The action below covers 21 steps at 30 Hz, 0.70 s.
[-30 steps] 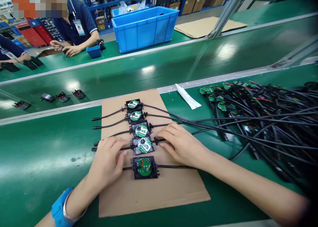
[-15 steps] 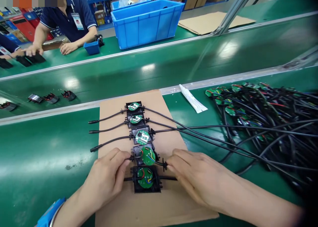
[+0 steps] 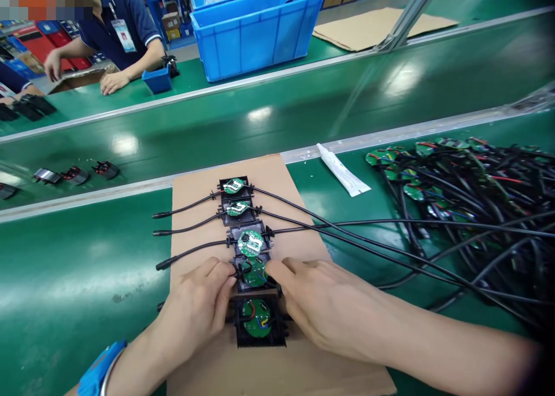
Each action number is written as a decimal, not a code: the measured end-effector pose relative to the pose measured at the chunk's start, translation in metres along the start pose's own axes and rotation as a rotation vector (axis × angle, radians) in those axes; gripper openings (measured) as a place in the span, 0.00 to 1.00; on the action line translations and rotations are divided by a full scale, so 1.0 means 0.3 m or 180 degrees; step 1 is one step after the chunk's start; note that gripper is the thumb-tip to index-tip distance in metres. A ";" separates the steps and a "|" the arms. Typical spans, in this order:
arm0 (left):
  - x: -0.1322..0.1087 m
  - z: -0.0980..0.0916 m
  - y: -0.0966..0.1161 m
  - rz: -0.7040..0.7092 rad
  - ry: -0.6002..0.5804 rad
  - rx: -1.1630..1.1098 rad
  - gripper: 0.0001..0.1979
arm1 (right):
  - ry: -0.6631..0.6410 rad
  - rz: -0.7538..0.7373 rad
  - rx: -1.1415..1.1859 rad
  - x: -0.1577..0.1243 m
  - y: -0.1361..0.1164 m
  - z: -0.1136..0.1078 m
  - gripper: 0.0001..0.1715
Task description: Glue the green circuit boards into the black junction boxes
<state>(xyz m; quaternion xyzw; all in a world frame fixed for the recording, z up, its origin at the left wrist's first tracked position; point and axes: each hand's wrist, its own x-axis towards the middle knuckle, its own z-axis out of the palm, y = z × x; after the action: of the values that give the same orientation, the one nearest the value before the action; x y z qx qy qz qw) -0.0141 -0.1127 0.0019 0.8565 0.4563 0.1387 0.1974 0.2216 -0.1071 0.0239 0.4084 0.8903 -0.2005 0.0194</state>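
Observation:
A column of black plastic housings with round green circuit boards lies on a cardboard sheet [image 3: 208,373]. At the fourth housing from the back, my left hand [image 3: 202,298] pinches the short black cable at the left end of the circuit board [image 3: 255,273]. My right hand [image 3: 316,295] is closed at the board's right edge, where it held the cable; its fingertips hide that cable end. The nearest housing [image 3: 261,338] sits just below my hands, holding a board with red, blue and yellow wires. Farther back, the third board [image 3: 250,243] rests in its housing.
A tangled pile of black cables with boards [image 3: 481,211] covers the right. A white tube [image 3: 342,170] lies behind the cardboard. Motor-like parts [image 3: 76,175] sit on the green conveyor [image 3: 208,124]. Across it are a blue bin [image 3: 255,37] and a co-worker's hand [image 3: 113,82].
My right hand has moved left, from the cable's grommet to the board's edge. The fourth board now sits lower between my fingers. A co-worker's hand has lifted off the black parts.

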 end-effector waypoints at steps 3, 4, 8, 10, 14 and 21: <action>0.004 -0.012 -0.002 -0.0095 -0.0112 -0.0100 0.11 | 0.0057 -0.0237 -0.0001 0.013 -0.006 0.012 0.18; 0.006 -0.016 -0.003 -0.0129 -0.0143 -0.0118 0.11 | 0.0095 -0.0291 -0.0033 0.017 -0.009 0.019 0.18; 0.013 -0.033 -0.008 -0.0148 -0.0265 -0.0081 0.12 | 0.0315 -0.0379 -0.0239 0.031 -0.022 0.050 0.21; 0.016 -0.040 -0.010 -0.0103 -0.0307 -0.0017 0.12 | 0.0388 -0.0371 -0.0341 0.033 -0.027 0.061 0.23; 0.015 -0.047 -0.005 -0.0031 -0.0168 0.0036 0.11 | 0.0528 -0.0351 -0.0305 0.030 -0.026 0.073 0.22; -0.019 -0.011 0.001 0.0451 0.0451 0.0652 0.10 | 0.0734 -0.0327 -0.0211 0.026 -0.019 0.087 0.19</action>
<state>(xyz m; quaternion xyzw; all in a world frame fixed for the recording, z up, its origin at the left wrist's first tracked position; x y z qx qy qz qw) -0.0184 -0.1169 0.0045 0.8903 0.4192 0.1651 0.0659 0.2088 -0.1146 0.0003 0.3817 0.9125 -0.1233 -0.0798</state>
